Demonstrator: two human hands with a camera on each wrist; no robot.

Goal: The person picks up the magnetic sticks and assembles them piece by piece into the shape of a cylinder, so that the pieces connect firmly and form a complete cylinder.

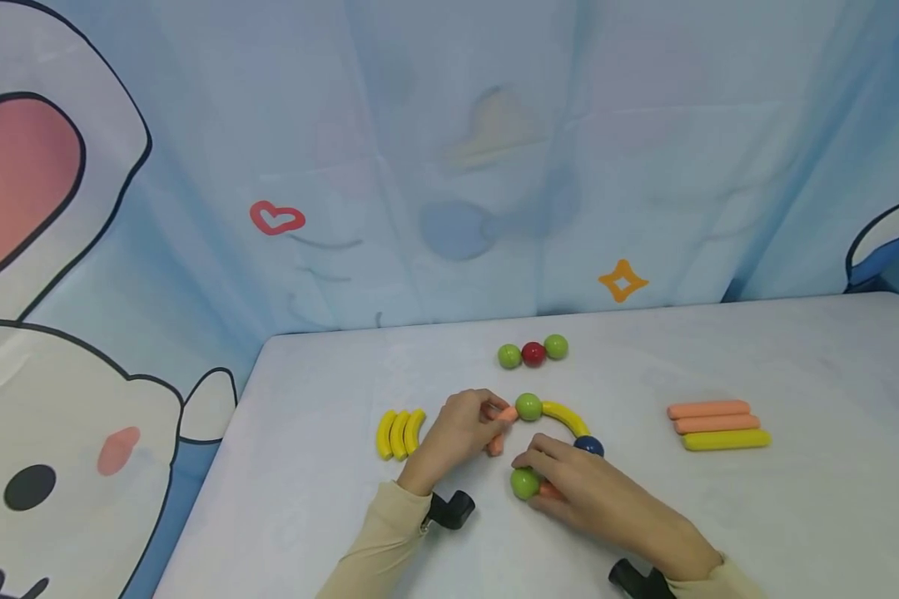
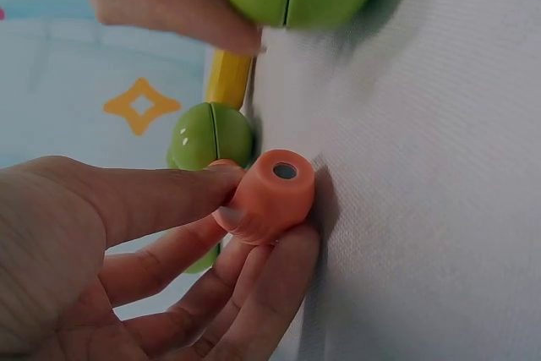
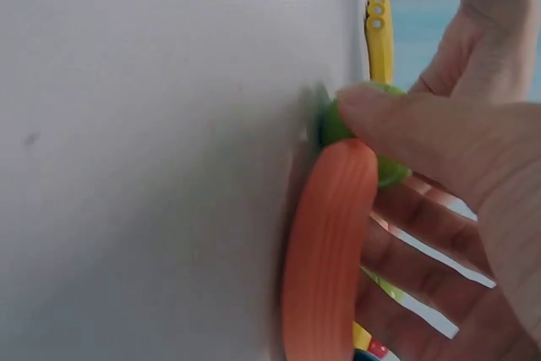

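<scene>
My left hand (image 1: 460,428) pinches an orange curved rod (image 2: 283,200) between thumb and fingers. A round metal disc shows in that rod's end. The rod's far end meets a green ball (image 1: 528,406), from which a yellow curved rod (image 1: 567,418) runs to a dark blue ball (image 1: 588,445). My right hand (image 1: 584,487) holds another green ball (image 1: 525,483) with thumb and fingertips. Against this ball lies the end of a second orange curved rod (image 3: 328,259), partly hidden under the hand in the head view. Together the pieces form a ring with a gap at the left.
Behind the ring, two green balls (image 1: 509,356) flank a red ball (image 1: 533,353). Several yellow curved rods (image 1: 400,434) lie left of my left hand. Two orange straight rods (image 1: 707,408) and a yellow one (image 1: 727,440) lie at the right. A printed curtain (image 1: 449,166) hangs behind the white table (image 1: 831,516).
</scene>
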